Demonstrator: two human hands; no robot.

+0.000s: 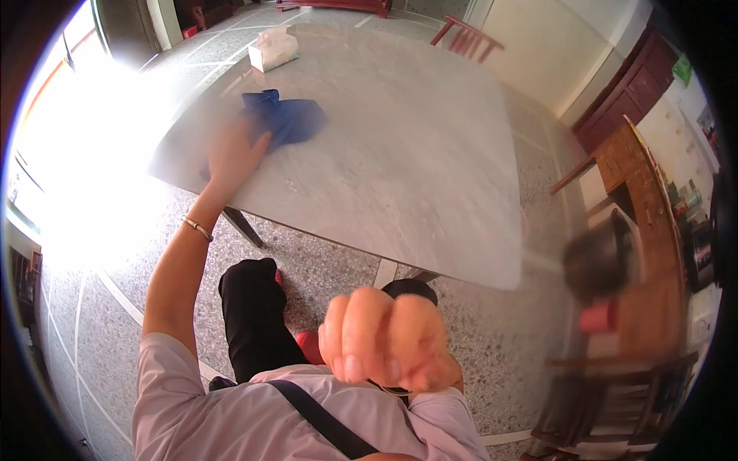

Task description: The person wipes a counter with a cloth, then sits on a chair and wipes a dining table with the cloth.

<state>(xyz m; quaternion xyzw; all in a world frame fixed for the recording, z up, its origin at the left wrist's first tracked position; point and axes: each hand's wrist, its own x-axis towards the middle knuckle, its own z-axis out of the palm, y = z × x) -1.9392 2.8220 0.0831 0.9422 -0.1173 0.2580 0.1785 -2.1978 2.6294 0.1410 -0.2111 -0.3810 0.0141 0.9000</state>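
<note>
My left hand (237,154), blurred by motion, presses on a crumpled blue cloth (288,119) on the grey marbled tabletop (384,154). Part of the cloth lies beneath my palm and part spreads out beyond my fingers. A bracelet circles my left wrist. Close to the camera, in front of my body and short of the table's near edge, my right hand (384,338) is closed in a fist. Nothing shows in it.
A tissue box (274,49) stands at the tabletop's far left. Behind the table is a reddish wooden chair (467,40). On the right are a wooden desk (653,230), a blurred dark pot-like object (596,261) and a red object (599,316). Strong light comes from the left.
</note>
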